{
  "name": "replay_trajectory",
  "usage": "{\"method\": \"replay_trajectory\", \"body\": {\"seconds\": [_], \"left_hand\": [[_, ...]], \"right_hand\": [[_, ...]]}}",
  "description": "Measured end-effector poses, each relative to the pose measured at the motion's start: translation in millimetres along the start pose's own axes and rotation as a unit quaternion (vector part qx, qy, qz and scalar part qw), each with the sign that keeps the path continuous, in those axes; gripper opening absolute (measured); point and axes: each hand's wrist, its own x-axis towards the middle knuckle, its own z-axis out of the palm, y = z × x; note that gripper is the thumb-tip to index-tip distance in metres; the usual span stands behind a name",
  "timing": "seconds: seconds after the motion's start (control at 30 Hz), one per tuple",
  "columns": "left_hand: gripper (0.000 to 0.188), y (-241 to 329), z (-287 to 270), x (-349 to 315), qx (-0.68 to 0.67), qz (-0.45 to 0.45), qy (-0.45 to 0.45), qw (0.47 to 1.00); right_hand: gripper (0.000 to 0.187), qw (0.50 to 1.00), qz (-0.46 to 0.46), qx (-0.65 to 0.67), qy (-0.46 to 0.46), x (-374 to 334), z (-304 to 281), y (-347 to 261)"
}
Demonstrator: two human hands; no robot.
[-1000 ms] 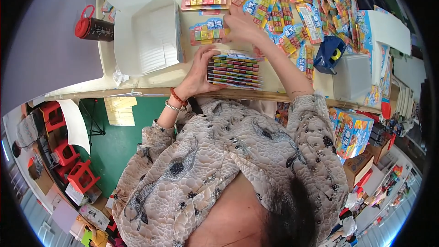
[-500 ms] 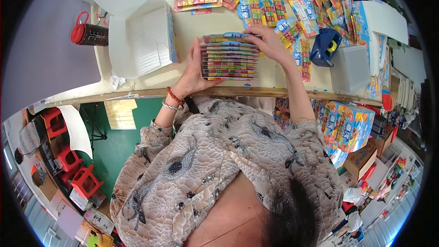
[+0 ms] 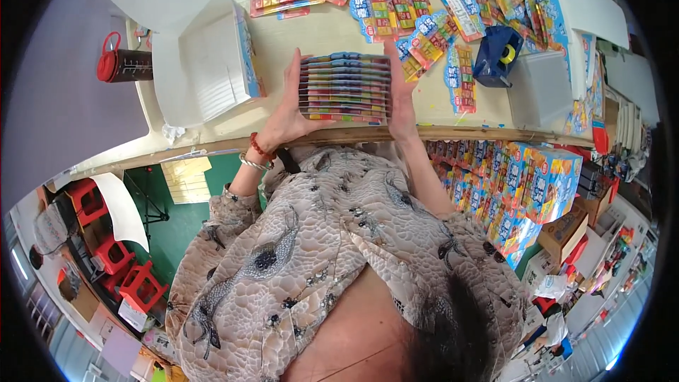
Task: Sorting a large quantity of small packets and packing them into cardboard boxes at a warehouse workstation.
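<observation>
Pack stack [image 3: 344,88]: colourful, layered; was held near the front edge of the table [image 3: 277,39].
Left hand [image 3: 286,112]: gripped its left side.
Right hand [image 3: 402,99]: pressed its right side.
White box [image 3: 201,64]: lay open, left.
Loose packs [image 3: 463,7]: were strewn beyond, rightward.
Tape dispenser [image 3: 498,56]: blue, stood right.

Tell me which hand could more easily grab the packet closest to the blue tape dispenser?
Probably the right hand: it is nearer that packet by the blue tape dispenser. The left hand is across the stack.
</observation>
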Motion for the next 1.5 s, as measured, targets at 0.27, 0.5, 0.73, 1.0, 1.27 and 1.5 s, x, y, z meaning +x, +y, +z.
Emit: {"method": "replay_trajectory", "body": {"seconds": [0.27,0.5,0.73,1.0,1.27,1.5], "left_hand": [[0.125,-7.3,-5.1,-8.3,-0.006,-0.012,-0.03,0.999],[0.127,-8.6,-4.8,-11.6,0.001,-0.004,-0.018,1.0],[0.13,-7.7,-5.9,-10.7,-0.005,0.007,-0.013,1.0],[0.133,-5.3,-6.7,-9.1,-0.005,0.006,-0.018,1.0],[0.132,-9.5,-4.5,-9.6,-0.005,0.013,-0.011,1.0],[0.134,-8.0,-3.5,-10.6,-0.027,0.008,-0.018,0.999]], "right_hand": [[0.081,0.996,0.019,0.086,-0.013,6.5,-5.5,3.5],[0.074,0.989,0.11,0.087,-0.056,5.6,-46.3,-0.8],[0.071,0.986,0.143,0.037,-0.082,9.1,-50.4,-11.4],[0.058,0.985,0.151,0.046,-0.069,9.2,-52.2,-4.7],[0.052,0.989,0.128,0.022,-0.07,8.8,-50.6,-1.9],[0.045,0.993,0.09,-0.076,0.014,-0.3,-31.8,5.0]]}}
